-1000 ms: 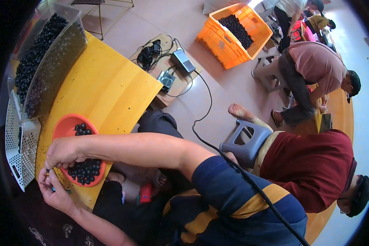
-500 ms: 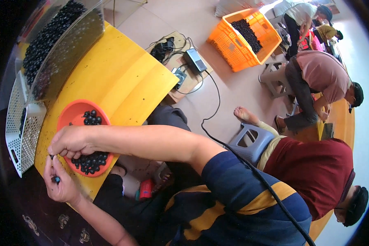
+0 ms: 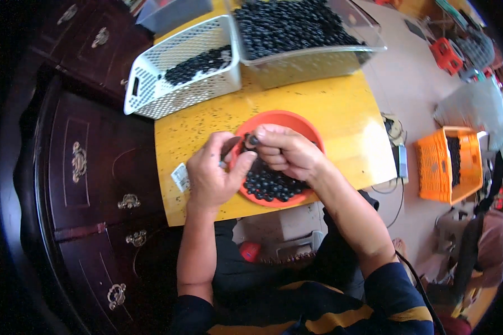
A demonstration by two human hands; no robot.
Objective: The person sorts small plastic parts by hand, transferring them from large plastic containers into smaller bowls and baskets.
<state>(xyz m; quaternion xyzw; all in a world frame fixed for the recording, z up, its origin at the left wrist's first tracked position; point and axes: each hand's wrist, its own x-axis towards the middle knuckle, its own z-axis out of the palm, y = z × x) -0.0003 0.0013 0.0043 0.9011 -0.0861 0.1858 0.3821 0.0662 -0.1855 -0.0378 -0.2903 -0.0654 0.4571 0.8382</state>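
Both my hands are close together over an orange-red bowl (image 3: 293,120) on the yellow table. My right hand (image 3: 290,149) pinches a small dark round piece (image 3: 254,140) between thumb and forefinger. Beside it, my left hand (image 3: 213,170) has curled fingers, with its thumb almost touching that piece. Something dark and a bit of blue show among the left fingers, too small to name. Several glossy black round pieces (image 3: 271,184) lie in the bowl below, partly hidden by my hands.
Beyond the bowl stand a white perforated basket (image 3: 201,97) and a clear bin (image 3: 313,70), both holding dark pieces. Dark specks and a small white packet (image 3: 180,177) lie on the yellow table (image 3: 346,111). Dark wooden drawers (image 3: 103,162) border the left; an orange crate (image 3: 436,167) sits right.
The view has swung, bringing the bowl and hands from the left to the middle. My hands stay together at the bowl, the right one still pinching.
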